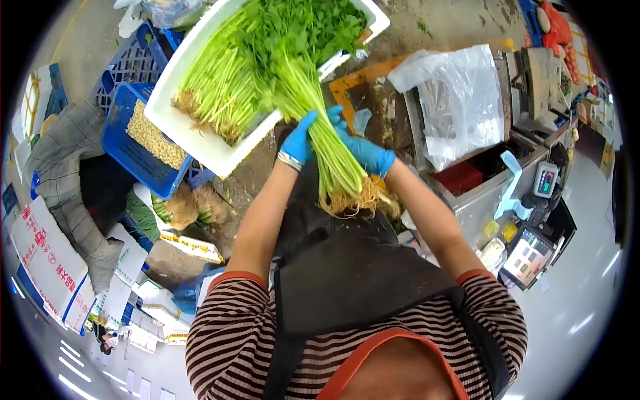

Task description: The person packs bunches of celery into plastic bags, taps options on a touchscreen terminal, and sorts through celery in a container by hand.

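Both hands wear blue gloves and hold one bundle of leafy green stalks (330,143) between them. My left hand (300,139) wraps the stalks from the left side, and my right hand (367,152) grips them from the right. Pale brown roots (350,197) hang at the bundle's near end, over the dark apron. Its leafy end reaches up over a white foam box (233,159). More green stalks (223,80) with roots lie inside that box.
Left of the box stands a blue crate (120,137) with pale beans or nuts (152,137). At right, clear plastic bags (460,100) cover a metal-edged stand, near a scale display (545,180) and a screen (528,257). Root bunches (183,208) lie lower left.
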Motion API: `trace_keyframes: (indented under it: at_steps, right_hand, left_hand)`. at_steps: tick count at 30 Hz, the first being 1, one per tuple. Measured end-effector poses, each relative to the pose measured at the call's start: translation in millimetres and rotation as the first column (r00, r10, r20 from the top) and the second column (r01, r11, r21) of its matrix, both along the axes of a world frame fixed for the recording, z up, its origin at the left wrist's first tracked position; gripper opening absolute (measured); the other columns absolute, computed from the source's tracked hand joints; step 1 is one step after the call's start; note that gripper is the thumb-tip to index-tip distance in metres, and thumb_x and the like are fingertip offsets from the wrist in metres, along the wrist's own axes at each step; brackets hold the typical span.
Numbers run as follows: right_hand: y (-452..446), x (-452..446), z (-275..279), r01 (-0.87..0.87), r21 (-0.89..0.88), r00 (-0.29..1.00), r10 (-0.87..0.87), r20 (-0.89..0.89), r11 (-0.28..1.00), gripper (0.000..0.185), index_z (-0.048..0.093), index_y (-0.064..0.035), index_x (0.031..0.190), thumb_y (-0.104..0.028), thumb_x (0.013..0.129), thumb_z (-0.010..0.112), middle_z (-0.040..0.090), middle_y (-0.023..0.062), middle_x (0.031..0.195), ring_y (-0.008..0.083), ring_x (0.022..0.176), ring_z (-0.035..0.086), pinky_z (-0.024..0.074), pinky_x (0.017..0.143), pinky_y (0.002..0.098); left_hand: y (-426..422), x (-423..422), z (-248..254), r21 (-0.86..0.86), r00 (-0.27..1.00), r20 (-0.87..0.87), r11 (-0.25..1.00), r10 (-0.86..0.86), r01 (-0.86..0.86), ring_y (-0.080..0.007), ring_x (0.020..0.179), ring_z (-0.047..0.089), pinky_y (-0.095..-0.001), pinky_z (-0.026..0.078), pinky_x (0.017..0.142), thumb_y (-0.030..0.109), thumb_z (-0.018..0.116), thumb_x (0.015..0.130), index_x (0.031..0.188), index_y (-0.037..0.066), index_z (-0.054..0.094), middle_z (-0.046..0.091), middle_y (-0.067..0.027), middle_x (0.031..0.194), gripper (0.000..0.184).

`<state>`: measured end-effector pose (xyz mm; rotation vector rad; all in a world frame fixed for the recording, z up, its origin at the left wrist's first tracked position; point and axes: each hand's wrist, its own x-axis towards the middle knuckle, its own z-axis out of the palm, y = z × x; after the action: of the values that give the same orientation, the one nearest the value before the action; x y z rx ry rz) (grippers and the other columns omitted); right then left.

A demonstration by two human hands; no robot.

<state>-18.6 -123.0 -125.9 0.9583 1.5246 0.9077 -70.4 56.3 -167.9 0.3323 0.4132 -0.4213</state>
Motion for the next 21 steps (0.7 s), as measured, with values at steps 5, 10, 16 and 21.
trace_keyframes:
  at_steps: [5, 10, 16, 21]
  right_hand:
    - [2.4, 9.1, 57.2, -0.172, -0.012, 0.535, 0.104, 0.838, 0.985, 0.053, 0.042, 0.0015, 0.142, -0.036, 0.104, 0.041, 0.05, 0.0133, 0.139, 0.0218, 0.123, 0.05, 0.0404, 0.106, 0.0347]
    - [13.4, -21.6, 101.0, -0.058, -0.672, -0.542, 0.542, 0.642, 0.738, 0.075, 0.028, -0.0002, 0.15, -0.026, 0.092, 0.068, 0.047, 0.0086, 0.142, 0.0176, 0.126, 0.048, 0.0389, 0.107, 0.0319]
    - [2.6, -80.5, 28.6, -0.276, -0.692, 0.051, 0.729, 0.683, 0.667, 0.052, 0.048, 0.0016, 0.137, -0.037, 0.102, 0.051, 0.056, 0.0088, 0.133, 0.0155, 0.117, 0.055, 0.0424, 0.102, 0.0314]
    - [-5.2, -79.3, 24.7, -0.07, -0.888, -0.413, 0.797, 0.441, 0.455, 0.049, 0.052, 0.0005, 0.132, -0.038, 0.105, 0.042, 0.058, 0.01, 0.127, 0.0153, 0.113, 0.051, 0.0384, 0.103, 0.029]
  left_hand:
    - [27.5, 20.0, 16.3, 0.427, 0.974, -0.208, 0.888, -0.085, 0.169, -0.0197, 0.101, 0.066, -0.0327, 0.055, 0.086, 0.018, 0.072, 0.087, 0.118, -0.002, 0.065, 0.068, -0.0117, 0.114, 0.037]
    - [29.4, 18.5, 98.3, 0.481, 0.994, -0.093, 0.872, -0.051, 0.089, -0.0184, 0.107, 0.062, -0.0326, 0.052, 0.091, 0.025, 0.069, 0.09, 0.133, 0.001, 0.054, 0.063, -0.0102, 0.122, 0.051]
    - [12.3, -49.7, -1.4, -0.054, 0.964, -0.255, 0.997, -0.07, 0.058, -0.0243, 0.122, 0.055, -0.0364, 0.043, 0.107, 0.046, 0.064, 0.092, 0.144, 0.003, 0.044, 0.053, -0.0144, 0.139, 0.07]
    - [-10.1, -38.5, 1.4, -0.101, 0.977, 0.034, 0.972, -0.21, 0.212, -0.0459, 0.14, 0.031, -0.0572, 0.033, 0.112, 0.091, 0.043, 0.07, 0.157, 0.017, 0.012, 0.023, -0.0248, 0.156, 0.117]
